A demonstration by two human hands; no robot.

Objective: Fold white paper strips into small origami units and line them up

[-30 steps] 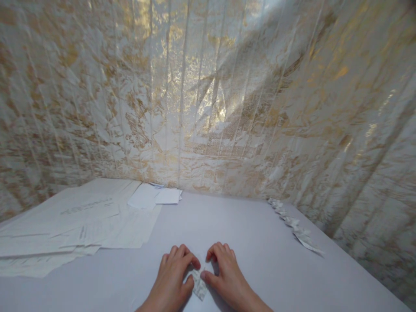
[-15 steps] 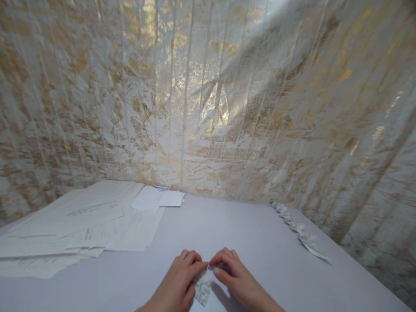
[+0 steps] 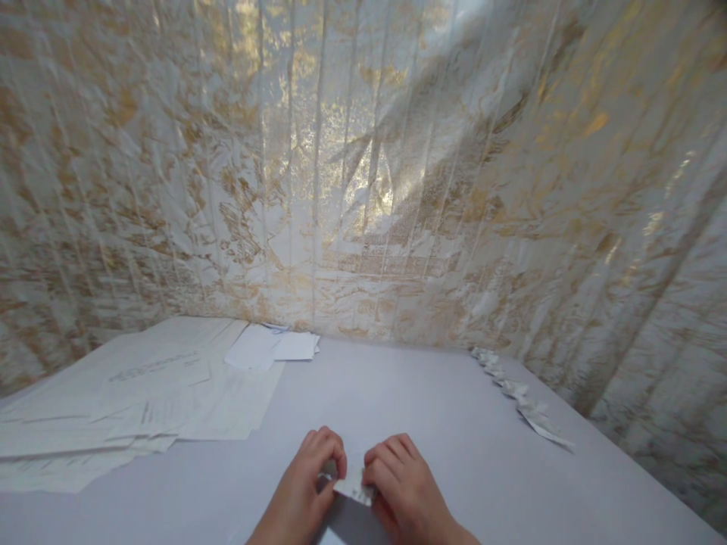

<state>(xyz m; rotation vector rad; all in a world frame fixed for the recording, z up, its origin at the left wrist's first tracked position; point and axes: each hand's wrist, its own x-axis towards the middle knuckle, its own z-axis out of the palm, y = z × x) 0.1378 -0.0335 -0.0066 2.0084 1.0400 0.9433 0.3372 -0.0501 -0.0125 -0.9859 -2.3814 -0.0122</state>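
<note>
Between my hands is a small folded piece of printed paper, raised slightly off the table. My left hand pinches its left end between thumb and curled fingers. At its right end my right hand grips it, with the thumb tucked mostly out of sight below. Part of the paper is hidden behind the fingers. A white paper corner shows on the table just below, at the bottom edge of the view.
A spread stack of printed sheets covers the table's left side. Small white slips lie at its back right corner. Several folded paper pieces form a row along the right edge. A gold-patterned curtain hangs behind the table.
The paper lay flat under my fingertips before; now it is lifted and gripped at both ends. My fingers have curled round it. The view has shifted slightly.
</note>
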